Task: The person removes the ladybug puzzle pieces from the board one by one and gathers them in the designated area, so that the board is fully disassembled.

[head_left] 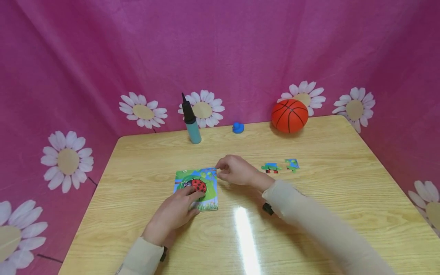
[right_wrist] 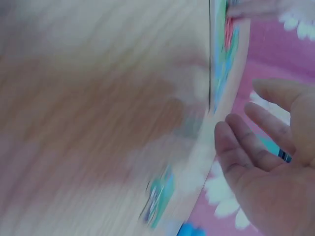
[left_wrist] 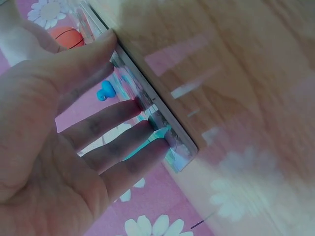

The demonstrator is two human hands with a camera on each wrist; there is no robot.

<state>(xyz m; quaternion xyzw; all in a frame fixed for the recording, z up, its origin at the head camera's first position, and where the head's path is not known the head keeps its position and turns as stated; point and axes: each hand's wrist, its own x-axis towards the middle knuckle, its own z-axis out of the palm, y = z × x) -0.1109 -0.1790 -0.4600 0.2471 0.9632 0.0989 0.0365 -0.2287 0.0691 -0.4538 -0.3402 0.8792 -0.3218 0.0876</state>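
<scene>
A ladybird jigsaw puzzle (head_left: 210, 182) in a flat square board lies on the wooden table, left of the middle. My left hand (head_left: 173, 211) rests on its lower part with fingers outstretched, covering the lower left. In the left wrist view those fingertips touch the puzzle's face, and the thumb (left_wrist: 93, 56) lies at the board's edge. Beside the upper right corner is my right hand (head_left: 238, 170). The right wrist view shows its fingers (right_wrist: 229, 147) loosely bent, apart from the board, with nothing between them. Two groups of loose puzzle pieces (head_left: 271, 167) (head_left: 292, 164) lie to its right.
Along the back of the table stand a teal hand pump (head_left: 193, 131) with a black nozzle, a small blue rubber duck (head_left: 238, 128) and an orange basketball (head_left: 290, 116). A pink cloth (head_left: 220, 49) with daisies hangs behind and at both sides of the table (head_left: 309, 236).
</scene>
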